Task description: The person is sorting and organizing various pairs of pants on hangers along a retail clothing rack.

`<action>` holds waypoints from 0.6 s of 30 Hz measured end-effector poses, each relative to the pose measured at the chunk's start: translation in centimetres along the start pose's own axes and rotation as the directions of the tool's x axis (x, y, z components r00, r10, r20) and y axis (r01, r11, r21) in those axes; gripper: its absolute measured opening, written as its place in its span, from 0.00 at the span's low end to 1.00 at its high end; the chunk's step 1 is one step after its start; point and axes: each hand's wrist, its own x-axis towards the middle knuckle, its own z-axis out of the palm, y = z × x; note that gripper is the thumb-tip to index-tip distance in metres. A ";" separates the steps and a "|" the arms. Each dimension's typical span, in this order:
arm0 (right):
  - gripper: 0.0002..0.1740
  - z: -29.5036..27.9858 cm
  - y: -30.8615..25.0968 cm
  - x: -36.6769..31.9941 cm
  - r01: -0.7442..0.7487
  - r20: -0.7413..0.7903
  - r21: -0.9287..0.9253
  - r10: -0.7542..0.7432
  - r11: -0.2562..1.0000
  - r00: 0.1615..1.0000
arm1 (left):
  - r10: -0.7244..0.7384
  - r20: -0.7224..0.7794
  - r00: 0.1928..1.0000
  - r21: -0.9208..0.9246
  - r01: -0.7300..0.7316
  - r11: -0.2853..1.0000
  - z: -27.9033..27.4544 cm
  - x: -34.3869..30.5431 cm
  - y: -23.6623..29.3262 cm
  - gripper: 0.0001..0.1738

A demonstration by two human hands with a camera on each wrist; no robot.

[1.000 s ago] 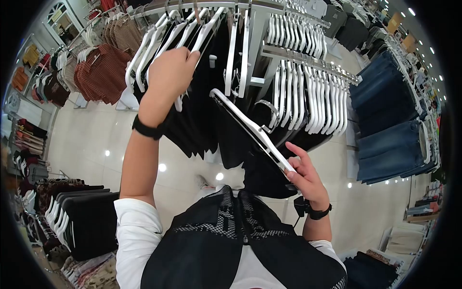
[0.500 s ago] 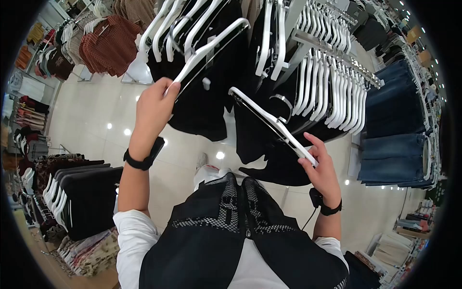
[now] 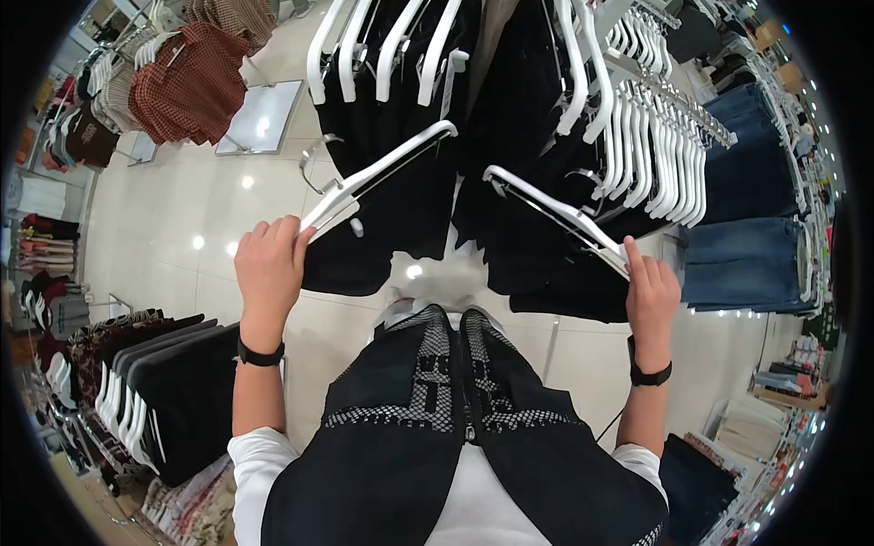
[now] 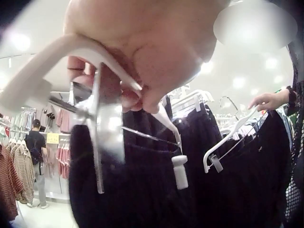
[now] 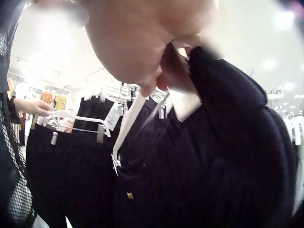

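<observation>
In the head view, my left hand (image 3: 273,268) grips one end of a white clip hanger (image 3: 387,166) by its arm. A black garment (image 3: 350,268) hangs from it by the waistband, with a white security tag (image 4: 180,173) at its top in the left wrist view. Over on the right, my right hand (image 3: 653,296) pinches the near end of a second white clip hanger (image 3: 551,205), index finger stretched along it. That hanger carries another black garment (image 5: 161,175), which bears a small gold emblem (image 5: 129,195). Both hangers slant toward each other, their far ends apart.
White hangers (image 3: 391,59) with black garments hang just ahead, and more hangers (image 3: 651,150) fill a rail at right. Jeans (image 3: 737,255) hang beyond it. Checked shirts (image 3: 187,86) stand far left, dark clothes (image 3: 182,382) nearer. In the left wrist view a person (image 4: 37,152) stands behind.
My left hand has drawn its hanger and garment off the front rack, back toward my body. The right hand, still holding its hanger, has moved a little right and up.
</observation>
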 end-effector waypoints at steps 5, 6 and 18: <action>0.26 -0.1 -2.7 -0.3 -0.124 -0.032 0.088 0.127 0.988 0.991 | -0.021 0.031 0.999 -0.012 0.022 1.000 -0.4 0.6 -2.8 0.15; 0.25 0.0 -3.4 -0.3 -0.126 -0.011 0.080 0.127 0.989 0.992 | -0.013 0.033 0.999 -0.045 0.015 0.999 0.0 0.5 -3.9 0.15; 0.09 1.6 -10.3 -7.6 -0.491 0.041 0.148 0.490 0.859 0.871 | 0.543 0.111 0.832 -0.549 -0.405 0.731 0.8 -3.6 -7.1 0.17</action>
